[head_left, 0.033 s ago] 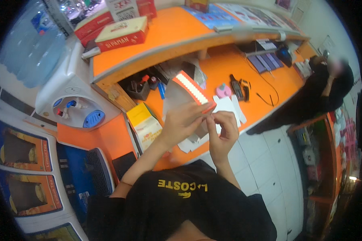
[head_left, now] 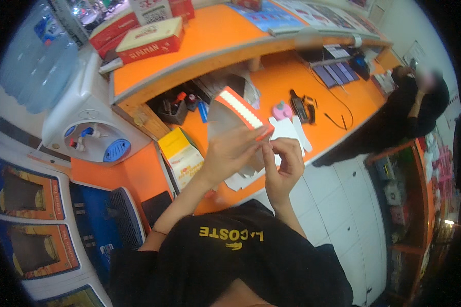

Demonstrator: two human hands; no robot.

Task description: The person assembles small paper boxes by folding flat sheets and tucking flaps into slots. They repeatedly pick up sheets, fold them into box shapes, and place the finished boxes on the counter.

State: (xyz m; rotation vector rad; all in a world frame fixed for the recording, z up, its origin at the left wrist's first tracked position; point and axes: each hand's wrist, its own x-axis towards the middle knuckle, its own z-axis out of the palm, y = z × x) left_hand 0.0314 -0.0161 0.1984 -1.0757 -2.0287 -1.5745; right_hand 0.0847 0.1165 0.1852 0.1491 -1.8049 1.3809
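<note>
My left hand (head_left: 230,153) is closed round a thin folded piece (head_left: 239,108), grey on its broad side, with an orange-red strip carrying a row of white shapes. I cannot tell whether it is a carton or a sheet. At its near right corner, my right hand (head_left: 283,171) has thumb and forefinger pinched together beside the left fingertips. What lies between those fingertips is too small to make out. White paper or card pieces (head_left: 287,130) lie under and beyond the hands on the orange desk (head_left: 271,84). A yellow and white box (head_left: 181,156) rests left of my left wrist.
Beyond the hands are a pink round bottle (head_left: 281,110), a black handheld device (head_left: 298,106) and a purple panel (head_left: 337,75) with a cable. Red boxes (head_left: 151,41) stand on the raised counter. A water dispenser (head_left: 92,110) is at left; a person in black (head_left: 394,120) is at right.
The whole view has shifted slightly. My hands keep nearly the same pose on the folded piece.
</note>
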